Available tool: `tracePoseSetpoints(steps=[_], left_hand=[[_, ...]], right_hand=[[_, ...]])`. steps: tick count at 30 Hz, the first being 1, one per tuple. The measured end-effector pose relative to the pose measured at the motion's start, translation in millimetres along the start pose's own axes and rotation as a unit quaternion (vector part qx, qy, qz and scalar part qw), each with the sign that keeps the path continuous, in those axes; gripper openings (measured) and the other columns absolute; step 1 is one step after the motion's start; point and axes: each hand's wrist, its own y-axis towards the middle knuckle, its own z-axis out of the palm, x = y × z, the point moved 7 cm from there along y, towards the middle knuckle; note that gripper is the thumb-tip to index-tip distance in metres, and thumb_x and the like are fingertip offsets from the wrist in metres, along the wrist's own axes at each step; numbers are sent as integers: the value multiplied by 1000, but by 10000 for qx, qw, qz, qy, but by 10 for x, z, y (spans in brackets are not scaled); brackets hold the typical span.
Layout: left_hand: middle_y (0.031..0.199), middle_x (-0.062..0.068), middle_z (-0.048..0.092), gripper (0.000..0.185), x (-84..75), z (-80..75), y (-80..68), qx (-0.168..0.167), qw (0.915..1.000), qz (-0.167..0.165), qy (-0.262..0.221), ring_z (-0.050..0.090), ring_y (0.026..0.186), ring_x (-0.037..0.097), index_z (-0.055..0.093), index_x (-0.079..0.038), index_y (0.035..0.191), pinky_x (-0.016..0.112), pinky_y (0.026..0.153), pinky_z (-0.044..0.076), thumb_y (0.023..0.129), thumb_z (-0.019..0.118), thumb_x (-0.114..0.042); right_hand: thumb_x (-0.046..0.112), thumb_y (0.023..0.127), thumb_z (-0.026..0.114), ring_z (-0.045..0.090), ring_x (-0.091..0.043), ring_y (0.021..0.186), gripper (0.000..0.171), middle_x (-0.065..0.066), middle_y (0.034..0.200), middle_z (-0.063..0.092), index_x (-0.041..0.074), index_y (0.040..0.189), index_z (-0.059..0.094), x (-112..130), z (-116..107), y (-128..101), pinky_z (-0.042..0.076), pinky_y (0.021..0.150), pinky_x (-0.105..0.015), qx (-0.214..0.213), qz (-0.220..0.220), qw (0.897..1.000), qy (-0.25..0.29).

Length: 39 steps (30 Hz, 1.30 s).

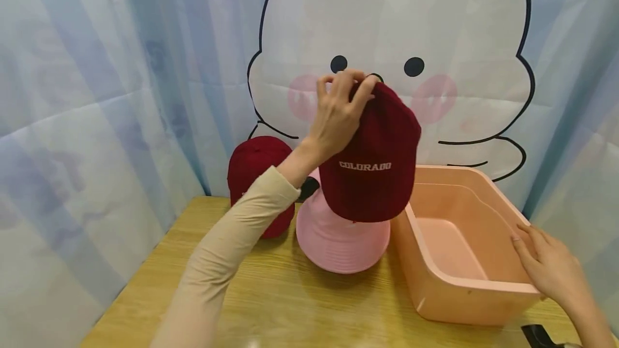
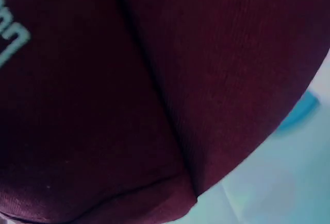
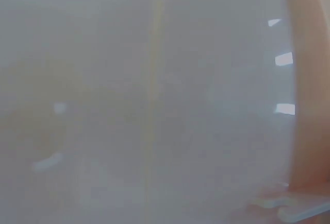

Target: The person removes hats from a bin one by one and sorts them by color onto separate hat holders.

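A dark red baseball cap (image 1: 369,149) with white COLORADO lettering hangs in the air, brim down. My left hand (image 1: 340,109) holds it by the top of its crown, fingertips bent over the fabric. In the left wrist view the cap (image 2: 170,95) fills most of the picture. Below and partly behind it, a pink bucket hat (image 1: 340,240) rests on the table. My right hand (image 1: 553,262) lies over the right rim of a peach plastic bin (image 1: 469,283), its visible fingers fairly straight. The right wrist view is mostly a blurred shiny surface.
Left of the bucket hat stands another dark red cap (image 1: 258,168), partly hidden by the left sleeve (image 1: 232,251). A wooden table (image 1: 285,305) supports them. A curtain (image 1: 159,85) with a cartoon face hangs behind. A black object (image 1: 537,334) shows near the right wrist.
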Motion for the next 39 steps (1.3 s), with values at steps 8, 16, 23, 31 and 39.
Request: tracePoseSetpoints(steps=[8, 16, 23, 31, 39], left_hand=[[91, 15, 52, 21, 724, -518, -217, -487, 9966, -427, 501, 51, 80, 25, 56, -3, 97, 42, 78, 30, 91, 47, -20], [93, 17, 49, 20, 1330, -621, -550, 78, 9924, -784, 946, 45, 81, 30, 53, -2, 100, 46, 76, 26, 93, 43, -19], [96, 18, 47, 24, 1834, -479, -842, 813, 9781, -1278, 1429, 40, 84, 33, 50, -2, 103, 46, 75, 22, 95, 38, -21], [98, 18, 47, 20, 1978, -243, -1300, 1304, 9670, -1402, 1681, 41, 82, 33, 47, -3, 106, 47, 73, 26, 96, 35, -16], [96, 17, 51, 19, 1626, -126, -1654, 1475, 9797, -805, 1089, 46, 83, 32, 51, -2, 103, 47, 74, 32, 92, 47, -16]], right_hand=[[33, 97, 31, 34, -57, 101, 54, -41, 124, 34, -9, 130, 34, -14, -13, -2, 27, 75, -67, 64, 24, 10000, -43], [33, 97, 30, 32, -58, 103, 55, -41, 127, 31, -8, 132, 31, -79, 6, -29, 25, 76, -67, 99, 49, 9999, -42], [32, 97, 30, 32, -57, 103, 54, -41, 126, 32, -9, 131, 32, -96, -14, -37, 26, 76, -67, 27, 61, 10000, -57], [34, 96, 31, 33, -57, 102, 55, -41, 126, 32, -7, 133, 31, -146, 17, -42, 26, 75, -67, 98, 99, 9998, -105], [33, 96, 31, 33, -57, 102, 54, -41, 124, 34, -8, 132, 32, -125, -9, -47, 26, 76, -67, 110, 153, 9998, -70]])
